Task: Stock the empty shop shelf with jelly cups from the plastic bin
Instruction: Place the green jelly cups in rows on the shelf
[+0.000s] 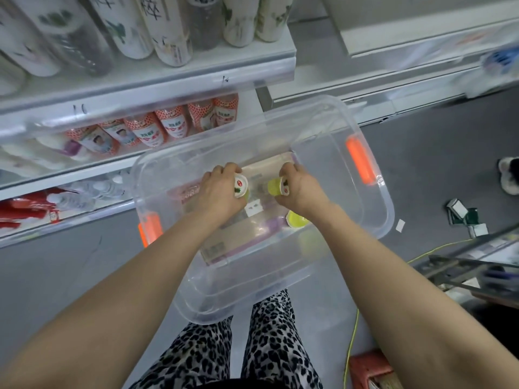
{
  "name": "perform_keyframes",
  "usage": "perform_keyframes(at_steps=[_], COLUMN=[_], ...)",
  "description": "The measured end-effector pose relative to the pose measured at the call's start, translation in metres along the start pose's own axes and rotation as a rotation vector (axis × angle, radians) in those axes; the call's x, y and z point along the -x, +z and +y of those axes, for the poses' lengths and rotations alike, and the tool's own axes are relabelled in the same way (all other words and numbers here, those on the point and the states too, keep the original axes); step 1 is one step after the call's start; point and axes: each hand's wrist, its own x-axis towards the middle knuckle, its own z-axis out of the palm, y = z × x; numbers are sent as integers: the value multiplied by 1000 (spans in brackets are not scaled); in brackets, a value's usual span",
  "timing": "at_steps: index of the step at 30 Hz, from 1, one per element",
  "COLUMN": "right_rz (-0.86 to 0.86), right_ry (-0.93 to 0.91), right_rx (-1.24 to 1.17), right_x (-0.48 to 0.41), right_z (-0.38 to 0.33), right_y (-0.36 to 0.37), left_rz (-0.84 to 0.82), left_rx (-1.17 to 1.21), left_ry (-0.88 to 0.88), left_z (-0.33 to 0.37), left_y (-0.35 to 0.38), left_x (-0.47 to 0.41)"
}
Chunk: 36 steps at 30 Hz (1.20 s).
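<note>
Hands holding cups inside a plastic bin (387, 209)

The left hand (217, 192) curls its fingers round a white-lidded jelly cup (241, 187). The right hand (302, 190) grips a yellow-green jelly cup (275, 186) tipped on its side. A third cup (296, 220) lies on the bin's bottom by the right wrist. The clear bin stands on a grey floor (435, 164) beside white shelves (140, 80) of bottles (168, 124). Both bare forearms reach forward and down above patterned trousers (269, 346).

Count: 3 jelly cups (241, 187) (276, 186) (297, 220), 1 plastic bin (387, 209).
One in my left hand (219, 189), one in my right hand (302, 189), one loose; 2 orange latches (359, 161) (148, 228).
</note>
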Motion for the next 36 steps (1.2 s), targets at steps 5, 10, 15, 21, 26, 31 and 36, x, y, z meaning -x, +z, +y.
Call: perform_keyframes(at_steps=[5, 10, 15, 21, 26, 31, 36], right_rz=[203, 386, 565, 719, 793, 854, 877], right_ry=[47, 18, 23, -18, -60, -78, -89], right_rx=[-270, -425, -485, -474, -486, -469, -425], right_x=[23, 52, 75, 91, 98, 102, 99], right_z=[-8, -7, 1, 30, 83, 162, 245], right_y=[-14, -37, -71, -121, -173, -235, -295], left_rz=[25, 54, 92, 168, 233, 264, 279], left_rx=[85, 169, 194, 297, 377, 453, 485], left_ry=[61, 197, 316, 387, 421, 405, 451], left_z=[7, 26, 61, 126, 199, 288, 382], left_y=[-23, -45, -59, -70, -64, -47, -26], left_x=[5, 18, 24, 24, 10, -12, -40])
